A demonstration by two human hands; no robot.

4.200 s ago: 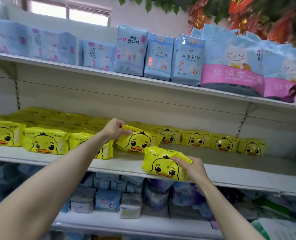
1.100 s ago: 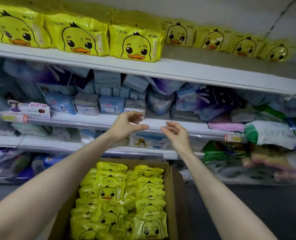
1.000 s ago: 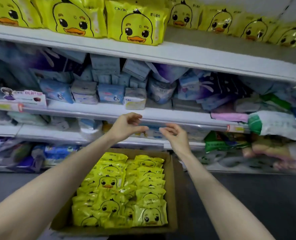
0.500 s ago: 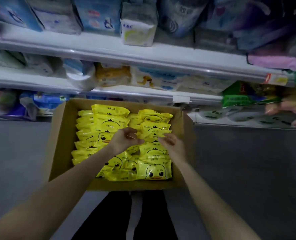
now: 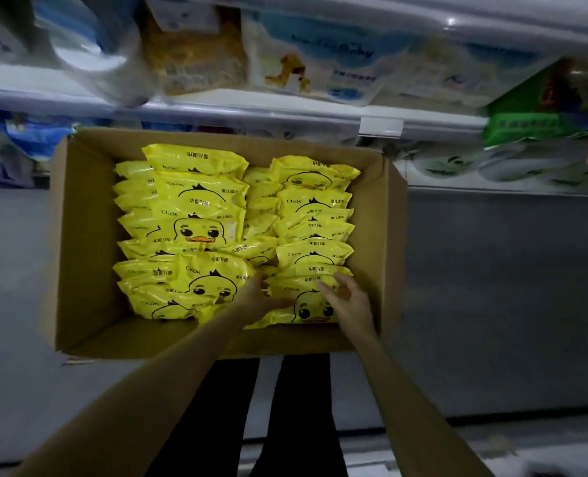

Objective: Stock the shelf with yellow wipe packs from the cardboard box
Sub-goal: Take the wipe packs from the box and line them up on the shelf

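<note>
Grey floor (image 5: 492,304), dim aisle. Yellow wipe packs (image 5: 199,232) fill the cardboard box (image 5: 79,235) in 2 rough columns. Right hand (image 5: 346,297) is over the front-right pack (image 5: 306,308), fingers spread. Left hand (image 5: 258,297) is at its edge; I cannot tell its finger state. Note: grip that pack by both ends and lift straight, sparing its neighbours. Low shelf (image 5: 251,108) sits behind.

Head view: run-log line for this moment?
stage: picking from cardboard box | left hand: between yellow wipe packs, grip unclear | right hand: open over nearest pack
</note>
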